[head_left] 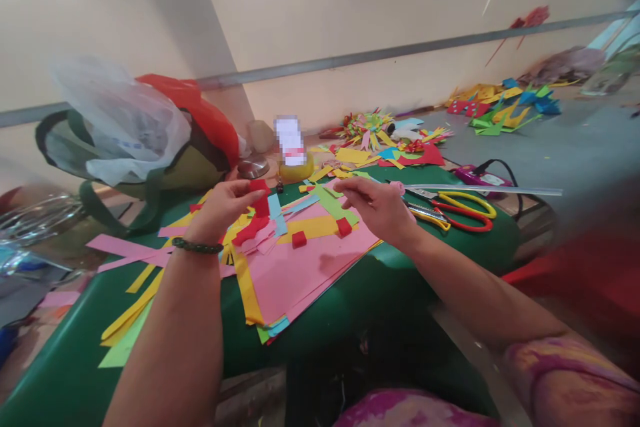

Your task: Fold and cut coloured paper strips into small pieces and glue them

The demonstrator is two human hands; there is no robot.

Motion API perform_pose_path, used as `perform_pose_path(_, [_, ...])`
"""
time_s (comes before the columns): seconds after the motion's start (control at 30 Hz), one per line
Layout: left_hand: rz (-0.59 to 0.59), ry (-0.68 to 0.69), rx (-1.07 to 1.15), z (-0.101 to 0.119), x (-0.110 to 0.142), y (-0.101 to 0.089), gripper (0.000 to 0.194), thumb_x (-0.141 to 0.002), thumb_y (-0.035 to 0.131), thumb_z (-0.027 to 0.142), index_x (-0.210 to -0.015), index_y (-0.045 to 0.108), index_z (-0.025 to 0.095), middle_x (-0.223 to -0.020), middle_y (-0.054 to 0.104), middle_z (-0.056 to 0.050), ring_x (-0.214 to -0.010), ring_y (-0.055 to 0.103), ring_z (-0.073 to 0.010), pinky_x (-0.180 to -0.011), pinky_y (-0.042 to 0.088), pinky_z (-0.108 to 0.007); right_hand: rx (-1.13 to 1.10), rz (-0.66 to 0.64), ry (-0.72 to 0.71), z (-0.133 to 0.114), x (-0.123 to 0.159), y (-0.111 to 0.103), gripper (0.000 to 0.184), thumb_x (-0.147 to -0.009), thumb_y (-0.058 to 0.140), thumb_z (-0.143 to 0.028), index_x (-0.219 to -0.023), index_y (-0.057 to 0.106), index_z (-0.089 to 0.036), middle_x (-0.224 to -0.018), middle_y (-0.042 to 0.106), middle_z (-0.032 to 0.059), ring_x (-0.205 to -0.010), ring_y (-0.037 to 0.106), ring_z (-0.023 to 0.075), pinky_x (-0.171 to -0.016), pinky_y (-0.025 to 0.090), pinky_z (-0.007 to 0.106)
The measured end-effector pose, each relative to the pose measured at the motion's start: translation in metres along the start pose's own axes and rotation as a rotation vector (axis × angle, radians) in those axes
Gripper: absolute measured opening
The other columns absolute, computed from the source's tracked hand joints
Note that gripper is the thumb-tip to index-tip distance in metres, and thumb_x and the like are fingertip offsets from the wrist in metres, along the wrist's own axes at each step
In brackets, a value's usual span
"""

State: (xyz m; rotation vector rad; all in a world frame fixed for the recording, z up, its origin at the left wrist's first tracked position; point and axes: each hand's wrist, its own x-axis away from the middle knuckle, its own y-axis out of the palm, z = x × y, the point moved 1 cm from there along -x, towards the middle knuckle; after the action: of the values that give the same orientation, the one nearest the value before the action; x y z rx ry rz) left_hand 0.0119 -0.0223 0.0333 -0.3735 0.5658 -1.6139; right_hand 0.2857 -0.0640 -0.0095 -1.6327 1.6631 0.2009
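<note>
At the left of the paper pile, my left hand [223, 210], with a dark beaded bracelet at the wrist, is closed with thumb and fingers at a piece of red paper [259, 192]. My right hand [377, 205] hovers over the right side of the pile, fingertips drawn together near a light green strip [330, 203]. What they pinch is too small to make out. A small pink roll [397, 189] and a clear stick [480, 189] show behind that hand. Between my hands lie pink sheets [295, 280], a yellow strip [315, 229] and two small folded red pieces [299, 239].
Scissors [465, 209] with red and yellow handles lie on the green padded surface [360, 300] at right, near a purple device [480, 177] with a cable. A phone [290, 140] stands at the back. A bag [145, 153] stands at left. Colourful paper pieces [505, 107] lie far right.
</note>
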Motion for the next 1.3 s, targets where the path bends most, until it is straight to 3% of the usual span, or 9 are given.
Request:
perform_pose_path(0.13, [-0.303, 0.155, 0.432, 0.018, 0.012, 0.04, 0.031, -0.069, 0.075, 0.046, -0.084, 0.075, 0.018, -0.1, 0.072, -0.01, -0.096, 0.065, -0.0259, -0.086, 0.05, -0.038, -0.299, -0.096, 0.041, -0.012, -0.019, 0.015, 0.015, -0.087, 0.054, -0.026, -0.093, 0.065, -0.018, -0.091, 0.072, 0.0038, -0.079, 0.071, 0.0149, -0.071, 0.058, 0.028])
perform_pose_path(0.23, [-0.65, 0.188, 0.506, 0.018, 0.013, 0.068, 0.032, -0.068, 0.077, 0.046, -0.069, 0.07, 0.015, -0.083, 0.073, -0.01, -0.089, 0.067, -0.0257, -0.085, 0.05, -0.038, -0.458, -0.109, 0.047, -0.021, -0.027, 0.022, 0.013, -0.085, 0.058, -0.028, -0.09, 0.064, -0.019, -0.088, 0.071, 0.0025, -0.083, 0.07, 0.0152, -0.077, 0.059, 0.03])
perform_pose_path(0.3, [-0.726, 0.157, 0.519, 0.016, 0.012, 0.076, 0.035, -0.068, 0.077, 0.047, -0.073, 0.069, 0.014, -0.079, 0.072, -0.009, -0.079, 0.068, -0.0217, -0.077, 0.051, -0.034, -0.471, -0.044, 0.034, -0.024, -0.025, 0.019, 0.014, -0.084, 0.059, -0.03, -0.091, 0.064, -0.019, -0.091, 0.07, 0.0029, -0.083, 0.069, 0.0148, -0.077, 0.058, 0.031])
perform_pose_path(0.47, [-0.65, 0.048, 0.378, 0.021, 0.014, 0.067, 0.03, -0.075, 0.072, 0.041, -0.071, 0.061, 0.013, -0.057, 0.06, 0.0, -0.052, 0.053, -0.0093, -0.053, 0.041, -0.022, -0.237, 0.061, 0.093, -0.02, 0.0, 0.0, 0.023, -0.086, 0.058, -0.038, -0.096, 0.064, -0.019, -0.085, 0.068, 0.0037, -0.077, 0.065, 0.0151, -0.064, 0.055, 0.028])
perform_pose_path(0.77, [-0.747, -0.012, 0.204, 0.031, 0.023, 0.089, 0.02, -0.07, 0.07, 0.031, -0.076, 0.06, 0.014, -0.053, 0.056, 0.004, -0.048, 0.048, -0.0079, -0.05, 0.038, -0.021, -0.145, -0.178, 0.295, -0.011, 0.032, 0.012, 0.016, -0.08, 0.058, -0.027, -0.095, 0.06, -0.022, -0.072, 0.066, 0.0041, -0.066, 0.064, 0.0187, -0.06, 0.052, 0.032])
perform_pose_path(0.9, [-0.722, -0.041, 0.094, 0.025, 0.022, 0.095, 0.021, -0.066, 0.069, 0.028, -0.076, 0.054, 0.018, -0.054, 0.056, 0.005, -0.051, 0.052, -0.01, -0.05, 0.041, -0.022, 0.06, -0.26, 0.29, -0.011, 0.046, -0.007, 0.018, -0.084, 0.056, -0.034, -0.097, 0.061, -0.023, -0.079, 0.069, 0.0036, -0.066, 0.063, 0.0184, -0.059, 0.049, 0.032])
perform_pose_path(1.07, [-0.757, -0.021, -0.158, 0.022, 0.022, 0.103, 0.01, -0.068, 0.06, 0.026, -0.069, 0.059, 0.016, -0.061, 0.058, 0.002, -0.054, 0.05, -0.0108, -0.052, 0.04, -0.023, 0.629, 0.009, 0.384, 0.008, 0.059, -0.054, 0.035, -0.086, 0.05, -0.051, -0.072, 0.06, -0.021, -0.074, 0.067, 0.0055, -0.072, 0.063, 0.0219, -0.064, 0.044, 0.033])
perform_pose_path(1.17, [-0.762, 0.023, -0.288, 0.022, 0.023, 0.107, 0.008, -0.068, 0.056, 0.023, -0.068, 0.06, 0.016, -0.065, 0.061, 0.0, -0.058, 0.051, -0.0122, -0.054, 0.039, -0.023, 0.81, 0.093, 0.471, 0.029, 0.052, -0.07, 0.041, -0.082, 0.053, -0.058, -0.082, 0.063, -0.019, -0.091, 0.069, 0.0109, -0.088, 0.063, 0.0274, -0.067, 0.043, 0.034])
perform_pose_path(1.3, [-0.778, 0.063, -0.364, 0.024, 0.025, 0.108, 0.011, -0.068, 0.056, 0.024, -0.073, 0.063, 0.017, -0.074, 0.064, -0.002, -0.064, 0.056, -0.014, -0.057, 0.04, -0.023, 0.647, -0.139, 0.593, 0.055, 0.028, -0.066, 0.045, -0.077, 0.055, -0.061, -0.087, 0.064, -0.018, -0.075, 0.07, 0.0067, -0.072, 0.063, 0.0226, -0.059, 0.04, 0.029])
